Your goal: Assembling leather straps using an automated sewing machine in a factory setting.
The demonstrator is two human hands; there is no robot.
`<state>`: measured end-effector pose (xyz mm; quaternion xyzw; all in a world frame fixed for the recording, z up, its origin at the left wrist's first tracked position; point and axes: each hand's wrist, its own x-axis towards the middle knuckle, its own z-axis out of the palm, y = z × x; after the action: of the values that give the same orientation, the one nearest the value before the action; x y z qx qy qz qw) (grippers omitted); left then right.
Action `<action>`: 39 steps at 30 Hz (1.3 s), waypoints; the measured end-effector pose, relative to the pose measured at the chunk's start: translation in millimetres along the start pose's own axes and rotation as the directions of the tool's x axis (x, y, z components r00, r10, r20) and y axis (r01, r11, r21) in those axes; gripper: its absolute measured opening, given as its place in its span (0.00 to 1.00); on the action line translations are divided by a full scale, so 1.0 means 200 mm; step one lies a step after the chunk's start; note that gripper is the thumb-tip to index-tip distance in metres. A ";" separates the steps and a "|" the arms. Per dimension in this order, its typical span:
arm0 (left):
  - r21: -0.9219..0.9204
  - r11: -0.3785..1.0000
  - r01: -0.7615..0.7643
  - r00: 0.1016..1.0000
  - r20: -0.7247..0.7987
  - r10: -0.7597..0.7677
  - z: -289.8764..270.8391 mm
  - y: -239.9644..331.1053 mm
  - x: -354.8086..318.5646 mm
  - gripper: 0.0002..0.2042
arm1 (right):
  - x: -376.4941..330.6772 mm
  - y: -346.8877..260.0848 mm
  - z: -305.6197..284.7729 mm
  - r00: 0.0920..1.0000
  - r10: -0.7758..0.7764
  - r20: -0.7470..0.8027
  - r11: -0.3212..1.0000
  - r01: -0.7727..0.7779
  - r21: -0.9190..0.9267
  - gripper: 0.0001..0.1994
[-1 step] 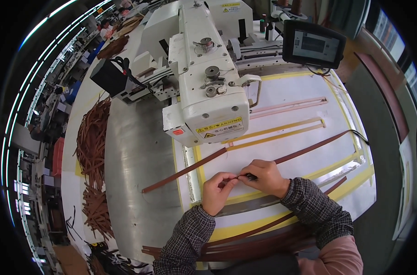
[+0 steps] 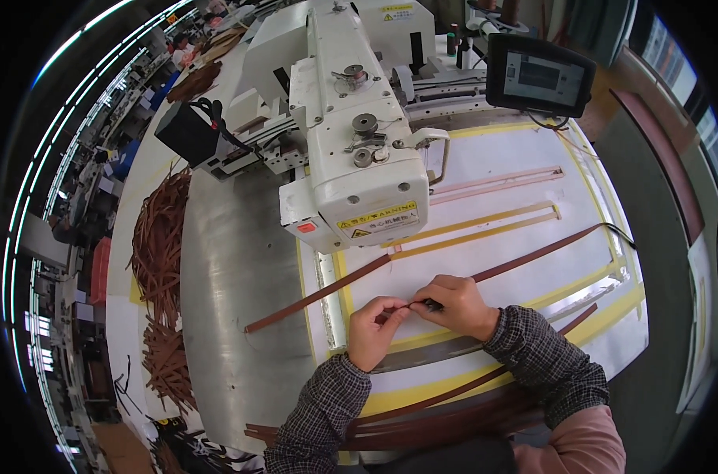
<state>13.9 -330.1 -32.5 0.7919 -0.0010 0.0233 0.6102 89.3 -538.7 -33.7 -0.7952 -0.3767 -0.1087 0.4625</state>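
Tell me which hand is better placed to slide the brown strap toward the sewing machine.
Probably the left hand: it pinches the brown leather strap on the side nearest the sewing machine head. The right hand pinches it farther right, holding a small dark tool.

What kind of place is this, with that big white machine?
Probably a workshop or factory that sews leather or similar straps. A big industrial sewing machine stands on the table, heaps of brown strips lie to the left, and both hands, left hand and right hand, hold a long brown strap.

Long brown leather strap [image 2: 319,294], flat and slanted across the white sewing table.
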 end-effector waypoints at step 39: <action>0.535 0.763 -0.363 0.897 -0.020 0.441 -0.04 -0.09 0.43 0.09 | 0.48 0.43 -0.08 0.826 0.491 0.279 0.871 -0.469 -0.144 0.20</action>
<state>100.4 -314.8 -44.4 0.9036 -0.1205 0.2107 0.3529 218.6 -528.7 -30.5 -0.8867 -0.2277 0.1226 0.3832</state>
